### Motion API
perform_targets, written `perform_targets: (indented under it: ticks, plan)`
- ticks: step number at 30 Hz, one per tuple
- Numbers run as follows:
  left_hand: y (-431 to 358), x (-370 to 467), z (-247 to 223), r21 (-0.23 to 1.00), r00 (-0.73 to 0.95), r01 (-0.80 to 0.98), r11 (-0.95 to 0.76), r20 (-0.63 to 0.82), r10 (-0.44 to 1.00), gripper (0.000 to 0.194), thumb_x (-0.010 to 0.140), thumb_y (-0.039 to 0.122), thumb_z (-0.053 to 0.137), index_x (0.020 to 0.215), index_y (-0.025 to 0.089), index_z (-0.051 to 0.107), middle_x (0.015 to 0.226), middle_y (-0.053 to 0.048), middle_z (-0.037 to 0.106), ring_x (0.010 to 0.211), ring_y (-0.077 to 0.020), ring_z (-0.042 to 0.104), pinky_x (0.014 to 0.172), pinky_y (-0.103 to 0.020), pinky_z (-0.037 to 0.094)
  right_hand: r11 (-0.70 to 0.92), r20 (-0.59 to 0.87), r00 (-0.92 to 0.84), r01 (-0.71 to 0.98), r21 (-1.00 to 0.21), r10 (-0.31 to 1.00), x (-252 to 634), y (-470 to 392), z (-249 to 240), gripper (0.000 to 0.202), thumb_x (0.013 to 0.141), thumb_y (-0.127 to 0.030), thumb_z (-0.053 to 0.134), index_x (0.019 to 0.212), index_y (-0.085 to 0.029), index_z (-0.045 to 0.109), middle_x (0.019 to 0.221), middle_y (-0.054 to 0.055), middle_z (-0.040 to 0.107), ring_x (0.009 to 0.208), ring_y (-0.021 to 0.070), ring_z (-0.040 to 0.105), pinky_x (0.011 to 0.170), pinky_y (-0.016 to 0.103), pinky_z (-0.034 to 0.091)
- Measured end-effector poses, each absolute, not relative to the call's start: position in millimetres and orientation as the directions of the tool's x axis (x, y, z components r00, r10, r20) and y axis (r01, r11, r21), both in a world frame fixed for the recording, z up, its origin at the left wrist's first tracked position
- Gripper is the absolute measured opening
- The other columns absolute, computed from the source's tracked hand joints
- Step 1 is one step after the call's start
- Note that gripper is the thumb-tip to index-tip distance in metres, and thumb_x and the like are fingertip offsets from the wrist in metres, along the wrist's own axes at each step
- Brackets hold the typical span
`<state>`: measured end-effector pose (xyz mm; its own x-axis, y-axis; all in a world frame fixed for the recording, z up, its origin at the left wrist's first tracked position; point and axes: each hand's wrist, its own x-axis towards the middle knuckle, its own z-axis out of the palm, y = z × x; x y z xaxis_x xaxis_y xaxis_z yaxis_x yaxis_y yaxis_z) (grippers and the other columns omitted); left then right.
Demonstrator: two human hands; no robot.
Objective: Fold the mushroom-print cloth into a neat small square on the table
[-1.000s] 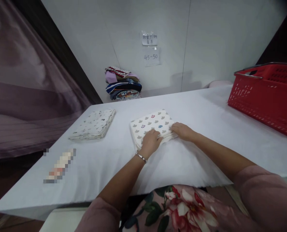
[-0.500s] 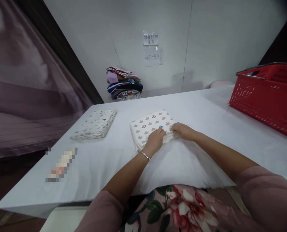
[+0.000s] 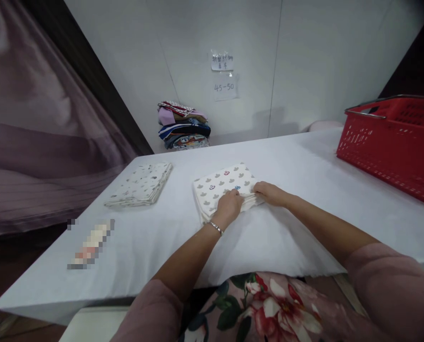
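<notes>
A folded white cloth with grey, red and blue printed motifs lies on the white-covered table in front of me. My left hand, with a silver bracelet at its wrist, grips the cloth's near edge, fingers curled over the top layer. At the near right corner, my right hand pinches the layered edge between thumb and fingers. Both thumbs are mostly hidden. To the left rests a second folded cloth, white with small dark prints, touched by neither hand.
A red plastic basket with a metal handle stands at the right. Folded fabrics are stacked beyond the table's far edge by the wall. A blurred-out item lies at the near left. Paper signs hang on the wall.
Both hands keep nearly the same place on the cloth; its near edge layers look slightly more lifted and separated. The camera view has tilted a little.
</notes>
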<state>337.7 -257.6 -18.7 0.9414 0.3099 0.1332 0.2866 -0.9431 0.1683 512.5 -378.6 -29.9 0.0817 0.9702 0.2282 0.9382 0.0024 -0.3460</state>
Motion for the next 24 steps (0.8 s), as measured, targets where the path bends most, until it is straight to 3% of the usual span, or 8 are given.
perform_targets:
  ticks: [10, 15, 24]
  plan:
    - [-257, 342, -26, 0.11, 0.952, 0.23, -0.967, 0.18, 0.247, 0.027, 0.09, 0.018, 0.038, 0.084, 0.017, 0.064, 0.105, -0.007, 0.058, 0.092, -0.0206, 0.051, 0.076, -0.033, 0.041, 0.023, 0.242, 0.057, 0.948, -0.317, 0.968, 512, -378, -32, 0.021, 0.087, -0.014, 0.042, 0.091, -0.016, 0.062, 0.091, 0.008, 0.063, 0.087, 0.0202, 0.055, 0.08, 0.033, 0.044]
    - [-260, 337, -32, 0.104, 0.931, 0.172, -0.98, 0.308, 0.196, 0.024, 0.09, 0.013, 0.036, 0.096, 0.017, 0.059, 0.116, -0.008, 0.054, 0.103, -0.02, 0.048, 0.085, -0.034, 0.039, 0.107, 0.31, -0.008, 0.946, -0.305, 0.951, 514, -382, -38, 0.029, 0.09, -0.017, 0.038, 0.101, -0.016, 0.064, 0.1, 0.01, 0.064, 0.094, 0.0209, 0.056, 0.083, 0.035, 0.046]
    - [-261, 339, -48, 0.016, 0.916, 0.256, -0.967, 0.315, 0.248, 0.02, 0.092, 0.014, 0.034, 0.087, 0.017, 0.054, 0.088, -0.006, 0.058, 0.083, -0.0202, 0.051, 0.073, -0.035, 0.038, 0.078, 0.326, -0.005, 0.974, -0.213, 0.945, 508, -382, -39, 0.026, 0.087, -0.021, 0.046, 0.103, -0.016, 0.066, 0.1, 0.012, 0.064, 0.092, 0.0221, 0.056, 0.081, 0.035, 0.045]
